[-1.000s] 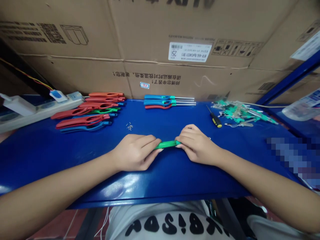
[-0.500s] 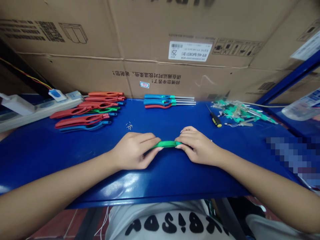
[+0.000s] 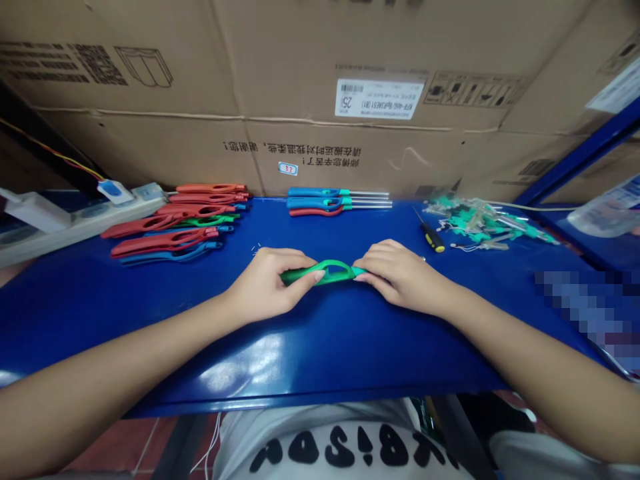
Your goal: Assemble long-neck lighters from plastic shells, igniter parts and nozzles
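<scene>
Just above the middle of the table is a green gas lighter handle (image 3: pixel 339 278), held level, its looped opening in view. My left hand (image 3: pixel 273 280) wraps around its thicker end, thumb lying along the side near the loop. At the narrow end, the fingertips and thumb of my right hand (image 3: pixel 400 272) pinch a teal tip (image 3: pixel 358 271). The right fingers partly cover this tip. Behind my left hand lie small screws (image 3: pixel 255 250), partly hidden by it.
Coloured lighter handles (image 3: pixel 170 241) lie at left beside a white power strip (image 3: pixel 75 229). Lighters with metal tubes (image 3: pixel 340 202) lie at the back. A screwdriver (image 3: pixel 431 237) and a pile of teal lighter parts (image 3: pixel 480 223) are at right. A cardboard box (image 3: pixel 300 80) stands behind.
The green handle has turned so its loop now shows, and it is slightly farther from me. Both hands have shifted with it, still gripping its two ends.
</scene>
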### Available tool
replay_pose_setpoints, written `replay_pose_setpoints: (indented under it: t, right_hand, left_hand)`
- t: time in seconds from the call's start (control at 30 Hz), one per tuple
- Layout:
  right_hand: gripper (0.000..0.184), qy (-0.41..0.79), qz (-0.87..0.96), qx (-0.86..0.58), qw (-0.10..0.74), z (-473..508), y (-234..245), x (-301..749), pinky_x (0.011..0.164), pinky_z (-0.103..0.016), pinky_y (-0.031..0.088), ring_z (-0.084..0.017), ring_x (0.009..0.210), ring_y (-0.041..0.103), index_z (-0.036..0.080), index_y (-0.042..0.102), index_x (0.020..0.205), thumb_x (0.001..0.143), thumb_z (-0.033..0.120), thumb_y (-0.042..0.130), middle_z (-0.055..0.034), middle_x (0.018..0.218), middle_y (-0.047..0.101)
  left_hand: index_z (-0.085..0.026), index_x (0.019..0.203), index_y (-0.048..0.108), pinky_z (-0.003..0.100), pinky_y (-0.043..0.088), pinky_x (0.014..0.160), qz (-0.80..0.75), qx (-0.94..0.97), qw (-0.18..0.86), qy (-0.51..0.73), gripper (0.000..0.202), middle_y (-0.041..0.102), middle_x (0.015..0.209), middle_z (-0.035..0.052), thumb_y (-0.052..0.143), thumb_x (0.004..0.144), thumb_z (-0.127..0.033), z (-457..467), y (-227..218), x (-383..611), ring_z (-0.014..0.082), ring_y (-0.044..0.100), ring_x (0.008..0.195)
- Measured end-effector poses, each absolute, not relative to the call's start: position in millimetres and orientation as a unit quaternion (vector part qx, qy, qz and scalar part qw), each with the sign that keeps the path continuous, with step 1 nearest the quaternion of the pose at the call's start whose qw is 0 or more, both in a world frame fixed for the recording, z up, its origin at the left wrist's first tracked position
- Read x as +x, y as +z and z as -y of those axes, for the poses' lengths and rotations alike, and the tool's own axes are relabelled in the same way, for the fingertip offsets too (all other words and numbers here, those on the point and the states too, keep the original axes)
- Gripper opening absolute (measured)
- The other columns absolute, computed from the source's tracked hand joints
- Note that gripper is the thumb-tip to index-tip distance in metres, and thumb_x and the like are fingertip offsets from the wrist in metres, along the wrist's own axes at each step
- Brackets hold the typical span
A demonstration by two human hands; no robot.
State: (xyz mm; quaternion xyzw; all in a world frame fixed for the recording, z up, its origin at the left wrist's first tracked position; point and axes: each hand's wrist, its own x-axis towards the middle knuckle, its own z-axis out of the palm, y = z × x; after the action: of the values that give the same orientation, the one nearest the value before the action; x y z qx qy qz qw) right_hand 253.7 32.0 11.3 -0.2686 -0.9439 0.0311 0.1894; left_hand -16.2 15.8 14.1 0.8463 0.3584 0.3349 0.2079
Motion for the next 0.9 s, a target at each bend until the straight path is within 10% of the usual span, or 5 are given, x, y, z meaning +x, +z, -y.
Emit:
replay_pose_setpoints:
  t: [0.37, 0.9]
  right_hand:
    - [0.021, -0.065, 0.943, -0.198, 0.258, -20, 3, 247, 0.077, -0.039, 0.049, -0.021, 0.077, 0.052, 0.012, 0.066, 0.096, 0.101, 0.015, 0.046, -0.0101, 0.077, 0.064]
    - [0.020, 0.162, 0.932, -0.247, 0.211, -9, 5, 240, 0.074, -0.035, 0.047, -0.019, 0.075, 0.054, 0.014, 0.068, 0.090, 0.100, 0.017, 0.050, -0.0074, 0.075, 0.063]
  left_hand:
    - [-0.013, 0.079, 0.076, 0.019, 0.023, 0.030, -0.404, 0.680, 0.540, 0.286, 0.033, 0.056, 0.045, -0.0010, 0.064, 0.093, -0.041, -16, 11, -16, 0.0069, 0.037, 0.032]
    - [-0.015, 0.097, 0.077, 0.023, 0.050, 0.058, -0.273, 0.895, 0.170, 0.309, 0.020, 0.073, 0.078, 0.0047, 0.059, 0.096, -0.024, -8, 19, -21, 0.0124, 0.064, 0.061]
